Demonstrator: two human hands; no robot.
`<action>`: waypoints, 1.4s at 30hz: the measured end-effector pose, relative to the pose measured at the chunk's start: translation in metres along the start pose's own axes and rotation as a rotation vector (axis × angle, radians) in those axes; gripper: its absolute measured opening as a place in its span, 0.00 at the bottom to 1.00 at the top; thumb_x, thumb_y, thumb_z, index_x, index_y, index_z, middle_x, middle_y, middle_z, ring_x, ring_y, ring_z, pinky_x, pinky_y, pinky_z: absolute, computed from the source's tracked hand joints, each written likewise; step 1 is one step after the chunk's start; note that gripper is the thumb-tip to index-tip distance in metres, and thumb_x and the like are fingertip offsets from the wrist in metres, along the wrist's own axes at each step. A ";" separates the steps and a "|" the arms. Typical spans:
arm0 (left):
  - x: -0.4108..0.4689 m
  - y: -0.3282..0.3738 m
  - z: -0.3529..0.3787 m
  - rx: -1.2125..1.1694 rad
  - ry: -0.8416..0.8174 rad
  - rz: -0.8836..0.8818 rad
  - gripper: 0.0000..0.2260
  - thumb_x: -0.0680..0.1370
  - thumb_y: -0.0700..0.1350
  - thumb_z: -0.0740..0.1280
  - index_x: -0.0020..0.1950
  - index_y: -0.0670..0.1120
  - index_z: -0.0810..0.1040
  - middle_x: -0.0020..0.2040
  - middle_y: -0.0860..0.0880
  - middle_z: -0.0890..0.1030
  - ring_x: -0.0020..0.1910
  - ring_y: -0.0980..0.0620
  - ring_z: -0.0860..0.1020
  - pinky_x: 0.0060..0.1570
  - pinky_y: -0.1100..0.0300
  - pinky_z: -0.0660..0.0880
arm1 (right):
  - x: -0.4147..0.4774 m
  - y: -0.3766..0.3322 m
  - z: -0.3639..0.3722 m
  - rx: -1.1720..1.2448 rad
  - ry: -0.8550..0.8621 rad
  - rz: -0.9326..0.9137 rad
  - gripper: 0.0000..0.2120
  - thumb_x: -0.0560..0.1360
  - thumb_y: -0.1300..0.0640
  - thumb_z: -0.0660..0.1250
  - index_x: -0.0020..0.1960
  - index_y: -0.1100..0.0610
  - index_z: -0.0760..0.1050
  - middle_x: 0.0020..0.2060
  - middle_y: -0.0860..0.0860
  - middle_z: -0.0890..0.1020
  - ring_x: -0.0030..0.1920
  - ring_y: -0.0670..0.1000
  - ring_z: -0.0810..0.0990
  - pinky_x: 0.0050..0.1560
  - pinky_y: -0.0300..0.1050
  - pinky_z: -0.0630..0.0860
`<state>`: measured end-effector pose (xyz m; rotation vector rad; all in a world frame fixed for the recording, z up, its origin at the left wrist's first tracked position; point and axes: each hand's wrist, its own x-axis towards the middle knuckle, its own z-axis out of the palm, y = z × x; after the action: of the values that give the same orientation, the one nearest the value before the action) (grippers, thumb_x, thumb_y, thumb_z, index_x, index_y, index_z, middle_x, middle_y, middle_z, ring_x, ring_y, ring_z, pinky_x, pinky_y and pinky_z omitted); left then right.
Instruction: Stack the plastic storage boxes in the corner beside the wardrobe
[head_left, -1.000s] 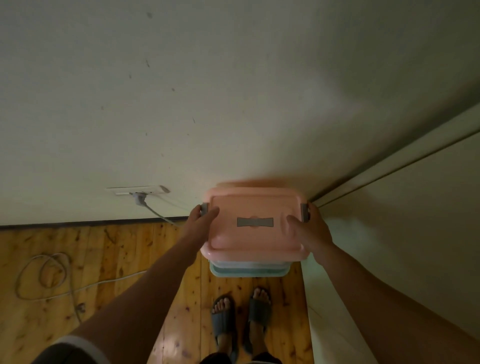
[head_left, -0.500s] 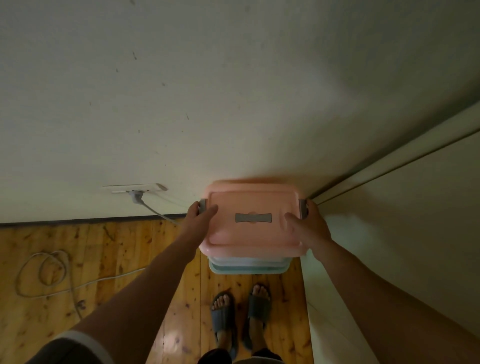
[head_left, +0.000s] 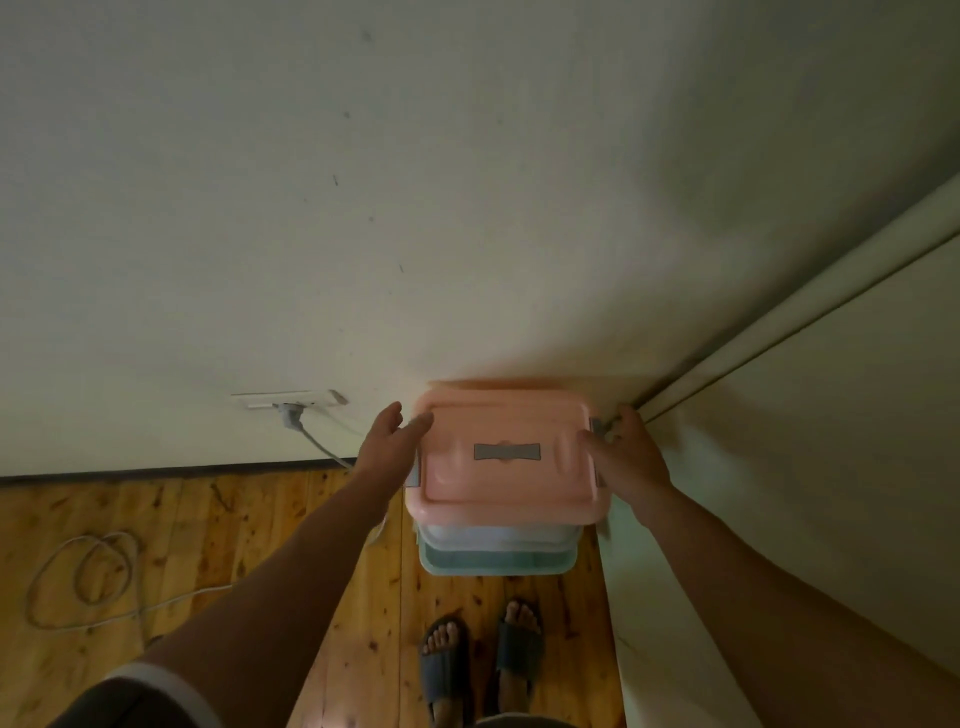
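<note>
Pink plastic forms the top box of the stack: the pink box (head_left: 504, 467) sits on a clear box (head_left: 498, 535), which sits on a teal box (head_left: 498, 564). All three stand in the corner where the wall (head_left: 363, 208) meets the wardrobe (head_left: 831, 467). A grey handle (head_left: 507, 452) lies flat in the middle of the pink lid. The far edge of the lid is blurred, so whether it touches the wall cannot be told.

At 3 o'clock of the pink box the right hand (head_left: 631, 460) holds its side, with the thumb laid on the lid and the fingers curled round the edge by a grey latch (head_left: 598, 428). At 9 o'clock the left hand (head_left: 384, 441) is spread wide and grips nothing. Its straight fingers (head_left: 418, 427) only touch the lid's near-left corner.

The wardrobe's pale side stands just beside the stack at 3 o'clock, and the wall rises at 12 o'clock. Towards 10 o'clock a socket (head_left: 291, 400) on the wall holds a plug (head_left: 291, 415). Its cable (head_left: 83, 577) runs down and lies in loose loops on the wooden floor (head_left: 208, 519) at 8 o'clock, well apart from the boxes. At 6 o'clock the person's feet in dark slippers (head_left: 447, 670) stand near the teal box.
</note>
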<state>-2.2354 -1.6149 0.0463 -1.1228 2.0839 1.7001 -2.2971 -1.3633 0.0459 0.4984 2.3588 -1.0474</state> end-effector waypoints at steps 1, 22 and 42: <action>-0.003 0.003 -0.003 0.009 0.000 0.011 0.29 0.79 0.52 0.64 0.77 0.46 0.59 0.75 0.45 0.64 0.72 0.45 0.65 0.67 0.51 0.63 | -0.005 -0.002 -0.002 0.013 0.005 -0.011 0.35 0.74 0.47 0.67 0.76 0.51 0.57 0.73 0.53 0.67 0.69 0.58 0.68 0.65 0.58 0.70; -0.085 0.064 -0.053 0.199 -0.124 0.325 0.25 0.79 0.53 0.63 0.74 0.46 0.64 0.69 0.46 0.73 0.64 0.49 0.71 0.57 0.59 0.65 | -0.117 -0.034 -0.036 0.060 0.129 -0.189 0.28 0.75 0.48 0.66 0.73 0.54 0.64 0.69 0.55 0.72 0.67 0.56 0.72 0.66 0.55 0.70; -0.195 0.083 -0.018 0.405 -0.310 0.593 0.23 0.80 0.53 0.63 0.73 0.47 0.67 0.66 0.48 0.75 0.60 0.52 0.73 0.54 0.63 0.66 | -0.231 0.005 -0.070 0.046 0.279 -0.320 0.31 0.74 0.41 0.67 0.72 0.52 0.65 0.67 0.52 0.73 0.61 0.52 0.74 0.54 0.43 0.70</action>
<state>-2.1541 -1.5477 0.2308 -0.1128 2.5269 1.4209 -2.1302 -1.3356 0.2174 0.3039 2.7313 -1.2428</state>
